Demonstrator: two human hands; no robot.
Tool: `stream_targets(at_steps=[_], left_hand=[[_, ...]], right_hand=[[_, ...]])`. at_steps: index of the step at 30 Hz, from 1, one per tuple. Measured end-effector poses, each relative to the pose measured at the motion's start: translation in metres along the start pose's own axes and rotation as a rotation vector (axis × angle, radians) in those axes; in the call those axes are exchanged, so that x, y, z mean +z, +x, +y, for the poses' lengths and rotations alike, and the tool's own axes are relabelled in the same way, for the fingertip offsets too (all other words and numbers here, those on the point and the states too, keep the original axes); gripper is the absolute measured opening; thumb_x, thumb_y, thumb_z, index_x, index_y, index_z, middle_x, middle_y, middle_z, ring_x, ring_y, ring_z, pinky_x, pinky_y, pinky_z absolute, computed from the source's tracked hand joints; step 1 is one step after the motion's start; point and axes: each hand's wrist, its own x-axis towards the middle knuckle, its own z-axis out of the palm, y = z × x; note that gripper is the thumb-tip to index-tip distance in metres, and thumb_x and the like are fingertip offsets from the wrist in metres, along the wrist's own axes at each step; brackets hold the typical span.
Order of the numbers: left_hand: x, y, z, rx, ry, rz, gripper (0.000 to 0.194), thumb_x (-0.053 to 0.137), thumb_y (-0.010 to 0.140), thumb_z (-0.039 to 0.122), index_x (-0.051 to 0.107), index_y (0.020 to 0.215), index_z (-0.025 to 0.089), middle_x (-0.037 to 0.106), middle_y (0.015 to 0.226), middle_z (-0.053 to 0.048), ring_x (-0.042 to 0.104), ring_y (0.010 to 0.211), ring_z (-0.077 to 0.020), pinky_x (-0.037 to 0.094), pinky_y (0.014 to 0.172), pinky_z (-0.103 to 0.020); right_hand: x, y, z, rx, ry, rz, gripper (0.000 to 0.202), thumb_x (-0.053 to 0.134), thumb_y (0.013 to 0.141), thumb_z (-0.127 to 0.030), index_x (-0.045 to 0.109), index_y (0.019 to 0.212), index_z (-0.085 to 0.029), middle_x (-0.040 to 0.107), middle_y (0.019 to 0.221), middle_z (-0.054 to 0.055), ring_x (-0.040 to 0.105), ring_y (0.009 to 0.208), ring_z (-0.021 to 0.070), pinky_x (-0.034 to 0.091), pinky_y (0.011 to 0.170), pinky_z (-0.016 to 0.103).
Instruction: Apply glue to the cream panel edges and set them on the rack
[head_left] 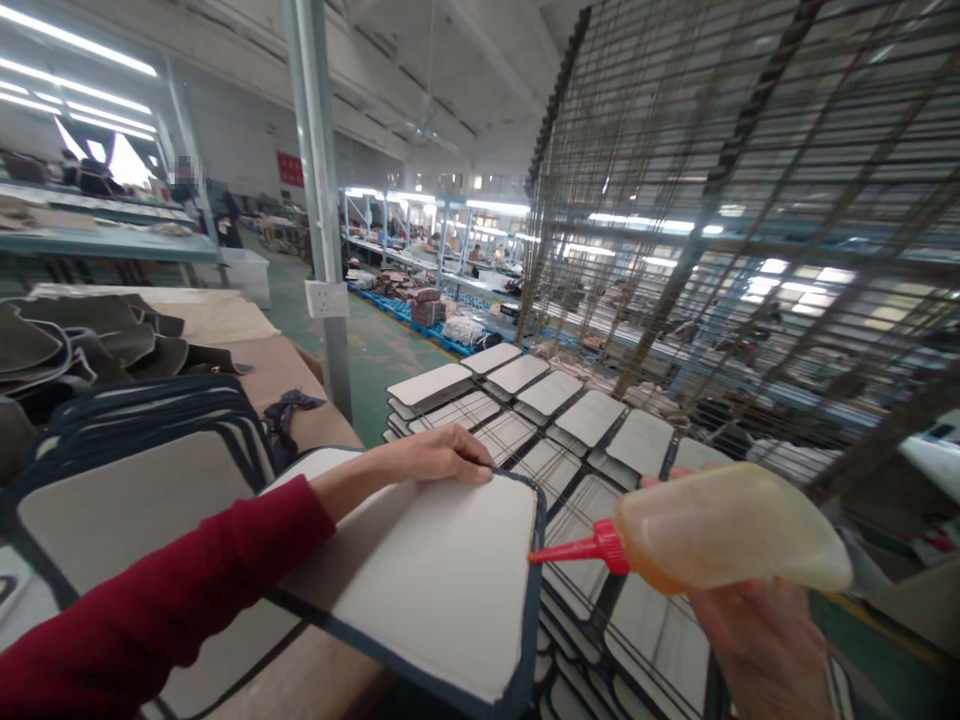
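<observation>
My left hand is closed on the far edge of a white panel with a dark blue border, fingers pinching near its upper right corner. My right hand grips a translucent squeeze bottle of yellowish liquid, tipped on its side. The bottle's red nozzle points left, its tip at the panel's right border. A thin yellowish line shows along that border near the corner. Most of my right fingers are hidden behind the bottle.
Similar bordered panels are stacked at the left, beside dark grey cut pieces on a table. Wire racks bearing white panels stand ahead, with raised wire racks above them at the right. A metal post rises behind the table.
</observation>
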Motion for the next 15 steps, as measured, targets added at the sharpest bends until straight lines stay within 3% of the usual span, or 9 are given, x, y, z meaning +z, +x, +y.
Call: stream_targets(at_steps=[5, 8, 12, 15], left_hand=[[-0.002, 0.001, -0.005, -0.05, -0.109, -0.016, 0.031, 0.069, 0.072, 0.04, 0.062, 0.066, 0.011, 0.056, 0.055, 0.001, 0.047, 0.044, -0.008, 0.04, 0.045, -0.019], [-0.001, 0.001, -0.005, -0.066, -0.16, -0.016, 0.029, 0.07, 0.071, 0.039, 0.062, 0.066, 0.011, 0.058, 0.054, 0.001, 0.052, 0.046, -0.0097, 0.044, 0.048, -0.02], [-0.001, 0.0, -0.005, -0.076, -0.204, 0.011, 0.029, 0.072, 0.07, 0.039, 0.065, 0.069, 0.011, 0.062, 0.057, -0.001, 0.056, 0.048, -0.0113, 0.046, 0.049, -0.021], [-0.003, 0.0, -0.008, -0.073, -0.206, 0.006, 0.028, 0.072, 0.071, 0.038, 0.067, 0.071, 0.01, 0.065, 0.059, -0.003, 0.058, 0.049, -0.0119, 0.047, 0.049, -0.021]], right_hand=[[-0.003, 0.0, 0.001, 0.019, -0.021, 0.002, 0.066, 0.078, 0.06, -0.052, 0.056, 0.12, -0.036, 0.049, 0.138, -0.001, 0.045, 0.125, 0.0325, 0.05, 0.093, 0.05], [-0.004, -0.003, 0.003, 0.007, -0.022, 0.0, 0.064, 0.074, 0.062, -0.056, 0.055, 0.121, -0.038, 0.048, 0.138, -0.003, 0.04, 0.129, 0.0308, 0.047, 0.097, 0.049], [-0.013, -0.004, 0.008, 0.063, -0.028, -0.052, 0.065, 0.075, 0.061, -0.055, 0.054, 0.122, -0.042, 0.057, 0.128, -0.003, 0.05, 0.12, 0.0322, 0.046, 0.097, 0.053], [-0.019, -0.004, 0.011, 0.093, -0.032, -0.03, 0.06, 0.074, 0.064, -0.054, 0.054, 0.12, -0.043, 0.059, 0.126, -0.003, 0.05, 0.121, 0.0302, 0.043, 0.1, 0.052]])
